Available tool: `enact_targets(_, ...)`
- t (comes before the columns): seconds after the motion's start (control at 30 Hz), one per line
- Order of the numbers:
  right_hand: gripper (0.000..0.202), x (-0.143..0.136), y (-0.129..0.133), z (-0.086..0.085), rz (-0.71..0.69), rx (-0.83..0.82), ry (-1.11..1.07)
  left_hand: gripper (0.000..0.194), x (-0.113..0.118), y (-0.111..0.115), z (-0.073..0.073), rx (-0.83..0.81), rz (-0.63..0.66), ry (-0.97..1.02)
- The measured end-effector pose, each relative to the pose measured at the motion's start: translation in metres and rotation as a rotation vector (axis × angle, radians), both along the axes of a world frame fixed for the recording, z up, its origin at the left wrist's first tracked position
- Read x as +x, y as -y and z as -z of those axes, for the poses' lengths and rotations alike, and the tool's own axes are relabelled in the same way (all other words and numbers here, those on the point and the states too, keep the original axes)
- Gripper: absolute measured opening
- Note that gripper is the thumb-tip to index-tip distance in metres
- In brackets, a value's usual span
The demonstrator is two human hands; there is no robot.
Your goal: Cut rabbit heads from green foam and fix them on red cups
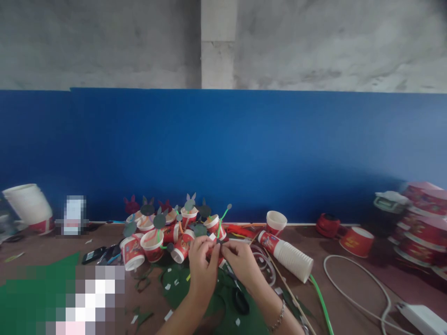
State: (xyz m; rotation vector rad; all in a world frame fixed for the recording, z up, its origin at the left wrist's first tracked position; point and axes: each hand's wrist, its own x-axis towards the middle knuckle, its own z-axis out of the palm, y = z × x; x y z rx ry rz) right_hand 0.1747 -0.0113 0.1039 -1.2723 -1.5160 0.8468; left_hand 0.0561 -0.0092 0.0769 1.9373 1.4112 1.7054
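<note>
My left hand point(201, 258) and my right hand point(240, 260) meet above the middle of the table, fingertips pinched close together. Between them is a small dark piece point(219, 242), too small to make out well. A white scrap point(212, 237) shows at my left fingertips. Just behind my fingers a green stem point(220, 223) rises, topped by a small grey disc point(229, 206); whether it joins the held piece I cannot tell. Part of a red paper cup is hidden behind my hands. Black-handled scissors point(240, 300) lie below my right wrist.
Red-and-white paper cups point(152, 245) with rabbit-shaped cut-outs point(190, 203) crowd the left. A stack of cups point(288, 256) lies to the right, near a white cable point(363, 265). Green scraps point(178, 284) litter the tabletop. A blue wall panel point(223, 153) stands behind.
</note>
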Motion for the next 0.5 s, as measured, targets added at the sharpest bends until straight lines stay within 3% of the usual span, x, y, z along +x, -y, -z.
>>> enact_targets(0.23, 0.022, -0.004, 0.0, 0.002, 0.014, -0.01, -0.039, 0.024, 0.003, -0.002, 0.002, -0.04, 0.037, 0.116)
enact_targets(0.33, 0.02, 0.001, -0.005, 0.006, 0.042, -0.004, 0.004, 0.025, 0.002, -0.004, 0.002, -0.131, 0.085, 0.232)
enact_targets(0.43, 0.02, 0.018, -0.012, 0.01, 0.117, -0.025, 0.234, 0.03, -0.004, -0.01, 0.001, -0.265, 0.152, 0.379)
enact_targets(0.5, 0.025, 0.031, -0.016, 0.012, 0.178, -0.098, 0.547, 0.032, -0.009, -0.015, 0.001, -0.315, 0.174, 0.441)
